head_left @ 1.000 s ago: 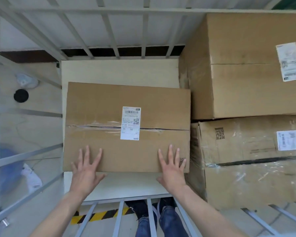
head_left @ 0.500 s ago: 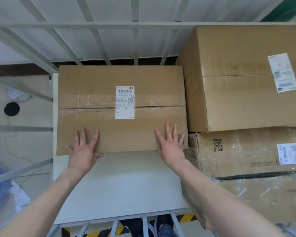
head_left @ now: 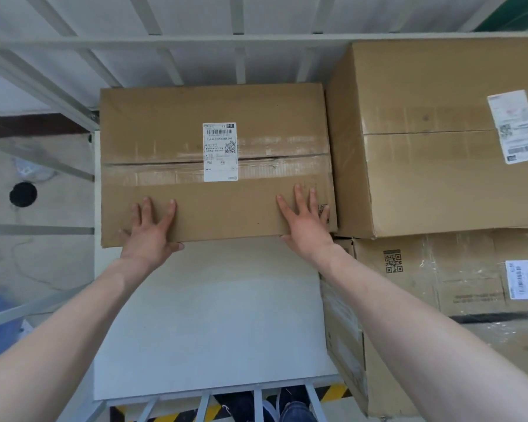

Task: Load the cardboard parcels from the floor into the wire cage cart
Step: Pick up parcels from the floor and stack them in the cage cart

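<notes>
The fingers (head_left: 148, 210) of the left hand (head_left: 151, 233) lie straight and spread, flat on the top face of the brown rectangular cardboard parcel (head_left: 272, 117). The thumb rests at the near edge. The right hand (head_left: 307, 222) is placed likewise near the parcel's right corner, fingers extended and grasping nothing. A white printed shipping label (head_left: 220, 152) crosses the taped seam. The parcel sits on the white flat base panel (head_left: 214, 315) inside the grey barred wire cage cart (head_left: 238, 41). Its far edge is at the rear bars and its right side touches a larger brown cardboard box (head_left: 439, 184). A film-wrapped cardboard box (head_left: 470, 287) adjoins that box on the near side.
</notes>
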`<state>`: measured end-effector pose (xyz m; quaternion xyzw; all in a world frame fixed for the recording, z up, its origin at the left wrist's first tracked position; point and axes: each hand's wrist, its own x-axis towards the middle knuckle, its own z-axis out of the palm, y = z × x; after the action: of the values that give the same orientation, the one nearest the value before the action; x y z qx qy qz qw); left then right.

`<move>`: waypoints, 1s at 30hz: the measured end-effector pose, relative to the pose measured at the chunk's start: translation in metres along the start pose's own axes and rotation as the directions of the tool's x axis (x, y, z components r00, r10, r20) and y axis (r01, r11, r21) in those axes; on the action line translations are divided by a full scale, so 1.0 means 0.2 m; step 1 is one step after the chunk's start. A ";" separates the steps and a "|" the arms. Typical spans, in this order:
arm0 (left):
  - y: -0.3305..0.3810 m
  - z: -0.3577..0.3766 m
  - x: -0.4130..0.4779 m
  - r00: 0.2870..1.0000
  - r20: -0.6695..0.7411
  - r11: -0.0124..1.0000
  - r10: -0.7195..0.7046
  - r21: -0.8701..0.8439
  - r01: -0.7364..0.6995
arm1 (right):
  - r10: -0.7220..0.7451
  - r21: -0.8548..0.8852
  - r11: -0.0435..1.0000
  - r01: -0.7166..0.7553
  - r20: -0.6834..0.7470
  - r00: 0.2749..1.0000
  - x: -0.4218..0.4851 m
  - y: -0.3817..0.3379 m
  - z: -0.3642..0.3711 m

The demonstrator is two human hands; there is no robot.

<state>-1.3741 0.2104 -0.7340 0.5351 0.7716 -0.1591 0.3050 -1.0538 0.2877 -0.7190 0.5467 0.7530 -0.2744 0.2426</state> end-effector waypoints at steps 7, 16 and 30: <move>0.25 -0.14 -0.29 0.995 -0.013 0.985 0.095 -0.142 -0.095 | -0.074 0.008 0.997 0.074 -0.062 0.995 -0.34 0.02 -0.13; 0.74 -0.68 -1.23 0.968 -0.069 0.951 0.242 -0.179 -0.251 | -0.039 0.100 0.994 0.053 -0.141 0.989 -1.43 0.11 -0.63; 1.45 -1.16 -2.79 0.617 0.045 0.618 0.786 -0.039 -0.785 | 0.480 0.414 0.846 -0.337 -0.315 0.819 -3.42 0.27 -0.93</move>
<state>-1.0421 0.0452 -0.1761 0.8111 0.4524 -0.0195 0.3703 -0.8190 -0.0448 -0.1348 0.7755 0.5905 -0.2204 0.0364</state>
